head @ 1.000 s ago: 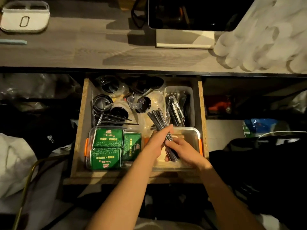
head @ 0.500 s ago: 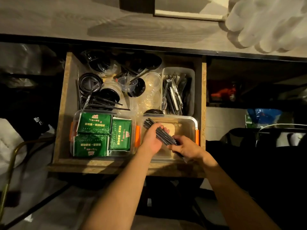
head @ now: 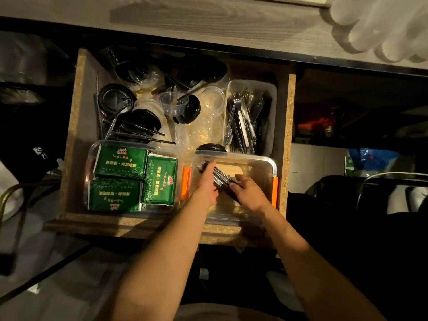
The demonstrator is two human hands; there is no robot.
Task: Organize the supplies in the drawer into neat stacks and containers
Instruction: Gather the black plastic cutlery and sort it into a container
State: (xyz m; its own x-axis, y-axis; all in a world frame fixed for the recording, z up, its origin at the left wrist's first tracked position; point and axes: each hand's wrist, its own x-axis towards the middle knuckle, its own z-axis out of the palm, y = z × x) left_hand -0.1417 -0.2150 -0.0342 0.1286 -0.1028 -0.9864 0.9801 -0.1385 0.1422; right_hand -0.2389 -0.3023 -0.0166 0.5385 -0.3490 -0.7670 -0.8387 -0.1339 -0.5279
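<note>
**Bundle going into the clear tub**

The drawer is standing pulled out under the counter, and I'm taking it as the landmark. At its front left a tub is holding green packets. At the front right a second clear tub is receiving the work. At the back right a bin is carrying cutlery. Across the back left, black lids, clear cups and loose straws are lying jumbled.

The bundle of slim dark sticks is lying slantwise inside the front-right tub, low over its floor. It is looking light and stiff, with glossy wrappers, so I'd judge it apt to slide and fan apart. Holding it at both ends should be keeping it together.

The left hand is curling round the bundle's upper end. The right hand is gripping the lower end, fingers bent over it.
</note>
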